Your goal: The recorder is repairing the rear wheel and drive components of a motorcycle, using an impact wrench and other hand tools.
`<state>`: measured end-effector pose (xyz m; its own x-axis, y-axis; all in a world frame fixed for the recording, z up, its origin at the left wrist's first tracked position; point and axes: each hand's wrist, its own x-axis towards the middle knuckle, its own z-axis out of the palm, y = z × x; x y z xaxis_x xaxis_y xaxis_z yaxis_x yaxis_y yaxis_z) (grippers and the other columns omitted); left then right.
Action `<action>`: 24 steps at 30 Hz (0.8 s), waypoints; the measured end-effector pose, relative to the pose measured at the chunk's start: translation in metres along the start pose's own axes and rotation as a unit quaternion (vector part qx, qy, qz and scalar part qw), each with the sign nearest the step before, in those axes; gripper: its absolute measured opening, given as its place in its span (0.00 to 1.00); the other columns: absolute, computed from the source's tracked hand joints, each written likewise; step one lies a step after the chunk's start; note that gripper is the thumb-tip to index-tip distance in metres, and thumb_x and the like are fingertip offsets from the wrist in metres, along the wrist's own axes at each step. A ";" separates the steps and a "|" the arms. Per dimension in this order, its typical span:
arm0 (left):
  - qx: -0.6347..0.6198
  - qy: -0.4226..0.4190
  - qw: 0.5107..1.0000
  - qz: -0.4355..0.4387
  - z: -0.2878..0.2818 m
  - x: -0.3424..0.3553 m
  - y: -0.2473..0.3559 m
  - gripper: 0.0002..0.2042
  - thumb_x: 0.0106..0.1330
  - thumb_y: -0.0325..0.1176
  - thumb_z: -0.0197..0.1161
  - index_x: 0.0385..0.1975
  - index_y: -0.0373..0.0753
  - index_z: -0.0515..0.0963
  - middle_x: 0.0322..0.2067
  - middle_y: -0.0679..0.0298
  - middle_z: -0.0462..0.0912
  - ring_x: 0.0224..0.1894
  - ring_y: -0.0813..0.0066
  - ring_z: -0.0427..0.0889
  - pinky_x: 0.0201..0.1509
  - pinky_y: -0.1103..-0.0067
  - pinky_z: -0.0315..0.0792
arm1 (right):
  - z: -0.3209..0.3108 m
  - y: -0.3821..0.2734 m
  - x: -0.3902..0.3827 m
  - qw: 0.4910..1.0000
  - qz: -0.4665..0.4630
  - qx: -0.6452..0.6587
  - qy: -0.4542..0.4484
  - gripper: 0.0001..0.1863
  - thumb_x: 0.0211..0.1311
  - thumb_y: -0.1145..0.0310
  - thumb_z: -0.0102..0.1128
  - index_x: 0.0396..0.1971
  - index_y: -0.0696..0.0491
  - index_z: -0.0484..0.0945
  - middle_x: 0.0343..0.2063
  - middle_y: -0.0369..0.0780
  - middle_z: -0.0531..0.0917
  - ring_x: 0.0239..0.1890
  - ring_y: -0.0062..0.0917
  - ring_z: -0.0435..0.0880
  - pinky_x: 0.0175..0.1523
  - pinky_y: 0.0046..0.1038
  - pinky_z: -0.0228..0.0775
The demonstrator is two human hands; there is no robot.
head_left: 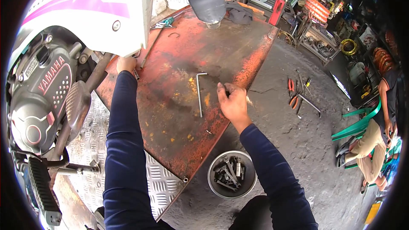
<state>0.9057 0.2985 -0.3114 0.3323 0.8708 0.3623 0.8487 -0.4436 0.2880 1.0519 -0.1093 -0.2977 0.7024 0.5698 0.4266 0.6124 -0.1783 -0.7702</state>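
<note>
Head view: an L-shaped hex key lies on the worn red desk, just left of the right hand, which hovers by the desk's edge with fingers curled and thumb beside them; whether it pinches anything, I cannot tell. The left hand is folded at the lower tip of a motorbike's white fairing, its grip partly hidden (perhaps around a slim metal tool). A long rod lies just beyond it. Below the right hand is a metal bowl of wrenches; farther right, pliers lie on the floor
</note>
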 end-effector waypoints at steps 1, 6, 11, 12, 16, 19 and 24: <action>0.010 0.007 1.000 0.005 -0.002 0.000 0.000 0.18 0.51 0.32 0.53 0.43 0.42 0.78 0.44 0.50 0.79 0.47 0.53 0.78 0.49 0.66 0.72 | 0.001 0.001 0.000 0.999 -0.019 0.017 0.020 0.18 0.59 0.66 0.55 0.13 0.60 0.67 0.11 0.47 0.67 0.15 0.35 0.65 0.23 0.34 0.60; 0.022 0.060 0.998 0.019 -0.011 0.011 -0.016 0.19 0.51 0.29 0.56 0.46 0.44 0.77 0.45 0.54 0.79 0.47 0.57 0.78 0.48 0.67 0.72 | 0.002 0.003 0.002 0.999 -0.026 0.026 0.027 0.19 0.60 0.68 0.55 0.12 0.61 0.64 0.09 0.44 0.62 0.12 0.25 0.56 0.20 0.31 0.55; 0.042 0.267 0.906 0.326 -0.006 0.031 -0.017 0.14 0.56 0.36 0.60 0.40 0.39 0.79 0.38 0.51 0.81 0.40 0.53 0.80 0.43 0.66 0.74 | -0.003 0.000 0.002 0.999 0.036 -0.007 -0.014 0.16 0.58 0.63 0.55 0.16 0.58 0.72 0.14 0.49 0.75 0.19 0.45 0.75 0.26 0.38 0.66; 0.042 0.214 0.935 0.278 -0.004 0.033 -0.015 0.14 0.56 0.36 0.60 0.40 0.38 0.79 0.38 0.51 0.81 0.40 0.53 0.80 0.43 0.66 0.73 | -0.003 -0.001 0.002 0.999 0.033 -0.006 -0.006 0.16 0.58 0.63 0.55 0.16 0.58 0.72 0.14 0.49 0.75 0.19 0.45 0.75 0.26 0.38 0.66; 0.054 0.098 0.982 0.155 0.001 0.034 -0.009 0.13 0.56 0.37 0.60 0.39 0.38 0.78 0.38 0.50 0.81 0.40 0.53 0.80 0.44 0.66 0.73 | -0.003 -0.001 0.003 1.000 0.023 -0.013 0.010 0.16 0.58 0.63 0.55 0.16 0.57 0.73 0.14 0.48 0.75 0.19 0.45 0.75 0.26 0.38 0.66; 0.053 0.086 0.984 0.146 -0.002 0.033 -0.010 0.13 0.56 0.37 0.59 0.38 0.37 0.78 0.38 0.50 0.81 0.41 0.53 0.80 0.44 0.65 0.73 | -0.002 0.000 0.003 1.000 0.019 -0.009 0.012 0.16 0.58 0.62 0.55 0.16 0.57 0.73 0.13 0.48 0.74 0.18 0.45 0.74 0.25 0.38 0.66; 0.052 0.080 0.984 0.153 -0.005 0.038 -0.004 0.13 0.57 0.38 0.59 0.37 0.36 0.78 0.38 0.49 0.80 0.41 0.52 0.80 0.44 0.65 0.72 | -0.004 -0.001 0.004 0.999 0.044 0.000 0.009 0.16 0.59 0.63 0.55 0.16 0.57 0.73 0.13 0.47 0.74 0.18 0.46 0.74 0.25 0.38 0.65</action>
<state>0.9124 0.3322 -0.2943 0.5162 0.6518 0.5556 0.7593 -0.6483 0.0552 1.0551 -0.1099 -0.2937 0.7604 0.5371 0.3652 0.5473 -0.2272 -0.8055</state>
